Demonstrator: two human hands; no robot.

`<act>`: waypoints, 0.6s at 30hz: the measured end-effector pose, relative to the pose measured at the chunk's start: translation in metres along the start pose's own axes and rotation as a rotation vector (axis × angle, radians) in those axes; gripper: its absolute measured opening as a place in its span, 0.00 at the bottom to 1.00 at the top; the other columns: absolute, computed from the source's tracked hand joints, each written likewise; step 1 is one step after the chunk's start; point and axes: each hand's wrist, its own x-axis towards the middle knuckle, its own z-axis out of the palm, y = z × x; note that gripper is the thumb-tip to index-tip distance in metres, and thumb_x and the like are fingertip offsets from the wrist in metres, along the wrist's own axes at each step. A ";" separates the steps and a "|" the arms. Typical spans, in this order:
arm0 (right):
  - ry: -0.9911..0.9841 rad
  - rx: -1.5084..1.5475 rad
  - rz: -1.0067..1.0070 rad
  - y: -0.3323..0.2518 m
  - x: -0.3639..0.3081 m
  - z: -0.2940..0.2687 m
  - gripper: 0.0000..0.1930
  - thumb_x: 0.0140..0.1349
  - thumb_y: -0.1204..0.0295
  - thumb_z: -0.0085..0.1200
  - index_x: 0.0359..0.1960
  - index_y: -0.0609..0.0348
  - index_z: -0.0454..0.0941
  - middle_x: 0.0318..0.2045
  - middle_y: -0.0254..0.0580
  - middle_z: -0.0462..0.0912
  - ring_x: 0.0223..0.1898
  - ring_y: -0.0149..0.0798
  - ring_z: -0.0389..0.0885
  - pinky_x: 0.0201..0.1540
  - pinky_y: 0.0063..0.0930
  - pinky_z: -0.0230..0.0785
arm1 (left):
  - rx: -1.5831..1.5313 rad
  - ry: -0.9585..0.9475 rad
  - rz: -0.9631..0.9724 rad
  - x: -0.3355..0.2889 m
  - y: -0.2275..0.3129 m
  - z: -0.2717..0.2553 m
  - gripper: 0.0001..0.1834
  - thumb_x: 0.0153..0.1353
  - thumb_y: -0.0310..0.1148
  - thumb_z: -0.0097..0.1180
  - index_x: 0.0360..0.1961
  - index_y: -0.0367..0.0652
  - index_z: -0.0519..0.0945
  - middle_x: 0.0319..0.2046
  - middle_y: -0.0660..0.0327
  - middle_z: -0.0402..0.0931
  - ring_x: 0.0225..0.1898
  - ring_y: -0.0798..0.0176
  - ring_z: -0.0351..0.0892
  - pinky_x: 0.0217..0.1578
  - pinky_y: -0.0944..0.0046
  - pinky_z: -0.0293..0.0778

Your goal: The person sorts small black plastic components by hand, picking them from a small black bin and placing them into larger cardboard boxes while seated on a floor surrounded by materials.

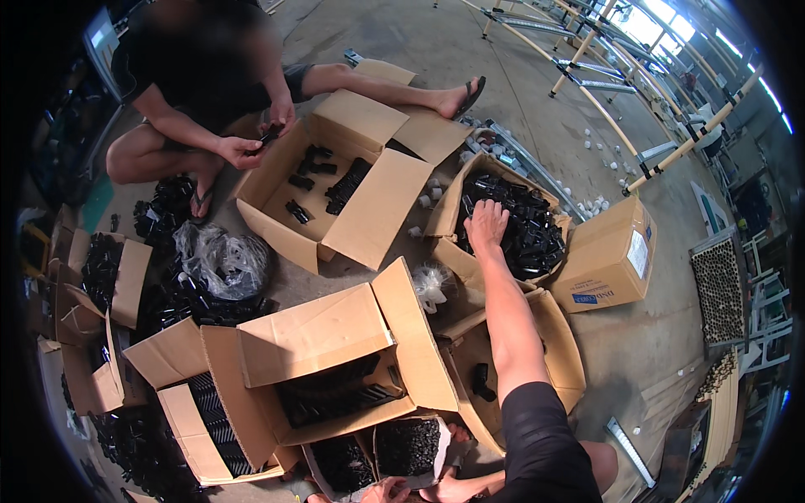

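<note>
My right hand (486, 225) reaches into an open carton heaped with black plastic fittings (524, 222). Its fingers are slightly apart on the near left part of the heap, and I see nothing held in them. At the lower edge, my left hand (386, 490) shows only in part, beside a small box of tiny black pieces (408, 447); what its fingers do is hidden. Under my right forearm stands another carton (563, 352) with a few black fittings (483, 382) inside. In front of me, a large open carton (314, 331) holds rows of black fittings (335, 392).
Across from me a person sits on the floor, both hands (260, 147) on a black fitting, behind a partly filled carton (381, 205). A closed carton (608, 256) stands at right. Clear plastic bags (222, 260) lie among loose fittings at left. A pipe frame (604, 71) stands far right.
</note>
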 end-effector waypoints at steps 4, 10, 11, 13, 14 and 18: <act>0.013 0.020 -0.079 0.008 -0.016 -0.017 0.14 0.53 0.67 0.62 0.40 0.56 0.78 0.40 0.42 0.76 0.47 0.45 0.74 0.51 0.42 0.64 | -0.002 0.039 0.045 -0.001 0.004 -0.002 0.17 0.62 0.40 0.63 0.50 0.47 0.81 0.31 0.56 0.84 0.30 0.55 0.85 0.34 0.57 0.80; -0.038 0.003 -0.100 0.022 -0.021 -0.030 0.16 0.51 0.64 0.66 0.40 0.57 0.79 0.41 0.42 0.77 0.48 0.45 0.76 0.49 0.41 0.65 | -0.023 0.004 0.005 -0.002 0.005 -0.005 0.17 0.61 0.40 0.64 0.49 0.46 0.82 0.30 0.56 0.85 0.31 0.56 0.85 0.34 0.57 0.80; -0.039 0.000 -0.111 0.024 -0.020 -0.030 0.16 0.51 0.65 0.66 0.40 0.57 0.79 0.41 0.42 0.77 0.48 0.45 0.76 0.48 0.41 0.65 | -0.031 0.006 0.010 -0.002 0.008 -0.007 0.17 0.61 0.40 0.64 0.49 0.46 0.82 0.31 0.56 0.85 0.31 0.56 0.85 0.34 0.57 0.80; -0.040 -0.005 -0.135 0.029 -0.020 -0.024 0.15 0.52 0.66 0.65 0.40 0.56 0.78 0.40 0.43 0.76 0.47 0.45 0.77 0.48 0.42 0.66 | -0.042 0.019 0.042 -0.002 0.009 -0.007 0.17 0.61 0.40 0.64 0.49 0.45 0.81 0.31 0.56 0.85 0.31 0.56 0.85 0.34 0.57 0.80; 0.038 0.009 -0.162 0.032 -0.020 -0.021 0.11 0.53 0.69 0.63 0.36 0.56 0.76 0.38 0.44 0.75 0.43 0.46 0.79 0.44 0.42 0.71 | -0.047 0.030 0.069 -0.001 0.006 -0.005 0.17 0.61 0.39 0.64 0.49 0.45 0.81 0.31 0.56 0.85 0.31 0.56 0.85 0.34 0.57 0.80; 0.083 0.119 -0.265 0.031 -0.015 -0.029 0.02 0.60 0.76 0.51 0.31 0.54 0.71 0.33 0.43 0.74 0.37 0.44 0.81 0.38 0.37 0.74 | -0.037 0.037 0.091 -0.002 0.009 -0.009 0.17 0.60 0.39 0.64 0.49 0.45 0.81 0.33 0.56 0.85 0.32 0.56 0.86 0.35 0.57 0.80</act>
